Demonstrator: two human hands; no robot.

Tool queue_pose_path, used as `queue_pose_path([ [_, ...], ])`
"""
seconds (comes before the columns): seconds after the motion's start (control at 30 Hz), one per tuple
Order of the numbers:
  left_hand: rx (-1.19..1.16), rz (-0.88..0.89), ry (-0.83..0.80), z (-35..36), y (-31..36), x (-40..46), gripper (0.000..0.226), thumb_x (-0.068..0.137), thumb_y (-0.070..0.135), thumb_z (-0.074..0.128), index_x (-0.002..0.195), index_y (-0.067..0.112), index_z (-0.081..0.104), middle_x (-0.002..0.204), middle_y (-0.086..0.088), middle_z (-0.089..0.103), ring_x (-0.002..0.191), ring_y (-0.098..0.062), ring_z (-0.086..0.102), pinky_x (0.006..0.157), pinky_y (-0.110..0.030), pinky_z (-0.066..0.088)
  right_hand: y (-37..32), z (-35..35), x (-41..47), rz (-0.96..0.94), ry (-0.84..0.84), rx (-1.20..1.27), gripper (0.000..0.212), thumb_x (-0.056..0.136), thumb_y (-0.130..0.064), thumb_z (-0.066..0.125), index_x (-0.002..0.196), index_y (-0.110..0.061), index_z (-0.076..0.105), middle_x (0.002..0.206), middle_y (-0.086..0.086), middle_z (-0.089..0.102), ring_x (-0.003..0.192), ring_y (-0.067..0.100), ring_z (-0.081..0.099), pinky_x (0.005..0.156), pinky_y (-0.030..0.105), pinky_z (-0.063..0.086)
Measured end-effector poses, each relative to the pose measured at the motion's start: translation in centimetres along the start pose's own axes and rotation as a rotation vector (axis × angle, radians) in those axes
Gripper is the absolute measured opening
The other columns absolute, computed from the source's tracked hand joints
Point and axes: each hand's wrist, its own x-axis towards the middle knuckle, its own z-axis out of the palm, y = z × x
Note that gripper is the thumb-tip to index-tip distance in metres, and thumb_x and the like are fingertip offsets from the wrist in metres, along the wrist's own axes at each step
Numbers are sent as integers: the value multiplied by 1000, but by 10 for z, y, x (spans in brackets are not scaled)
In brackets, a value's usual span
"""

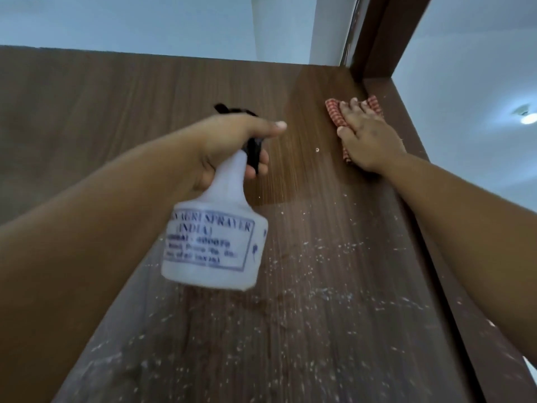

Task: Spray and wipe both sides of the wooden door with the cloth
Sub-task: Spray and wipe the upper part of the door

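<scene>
I see the wooden door [145, 91] filling most of the head view, looking up its face toward the top edge. Left hand [232, 146] grips the neck of a white spray bottle [215, 245], fingers curled round the black trigger head [252, 152], thumb stretched out along the top. Bottle hangs tilted, base toward the camera, printed label facing me, text too blurred to read fully. Right hand [366, 141] presses a red checked cloth [337, 112] flat on the door near its upper right corner, fingers fairly straight and spread over it; cloth pokes out past the fingertips and under the palm. Cloth sits just beside the dark door frame [374, 39]. Door surface around the cloth looks darker and glossy. Lower part is covered in white specks [290, 309]. Ceiling light [527, 117] glows at far right.
</scene>
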Motion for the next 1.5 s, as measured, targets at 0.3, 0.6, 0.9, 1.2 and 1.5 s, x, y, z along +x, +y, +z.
queue_pose_path([
  [0.3,-8,-40,-18,-5,-15,-42,40,86,45,70,106,10,65,80,-5,74,79,-18,71,56,-22,52,-60,15,-62,45,32,-45,62,105,-49,11,157,-17,14,164,7,11,151,25,11,122,46,18],
  [0.6,-78,-120,-106,-1,1,-49,36,86,44,70,87,8,67,79,-7,67,64,-17,65,59,-24,53,-106,29,-120,-546,-49,-93,55,104,-46,23,154,-24,26,162,0,22,150,19,17,123,43,16],
  [0.9,-55,-82,-59,1,-15,-49,36,86,43,72,102,11,67,79,-4,72,85,-21,69,52,-19,52,-73,34,-131,307,116,-16,60,104,-46,12,157,-18,11,165,6,7,152,24,8,122,43,14],
  [1.2,-92,-98,-81,13,-21,-54,25,91,38,68,94,12,67,75,-2,68,70,-13,66,51,-18,49,-79,30,-124,-188,10,-45,58,103,-50,15,156,-27,17,164,-2,14,152,19,7,121,50,16],
  [1.5,-54,-166,-15,3,-41,-80,35,89,43,70,88,8,70,76,-6,70,65,-12,64,58,-23,47,-129,47,-198,51,43,36,58,105,-42,20,158,-20,14,164,1,7,152,20,6,121,43,14],
])
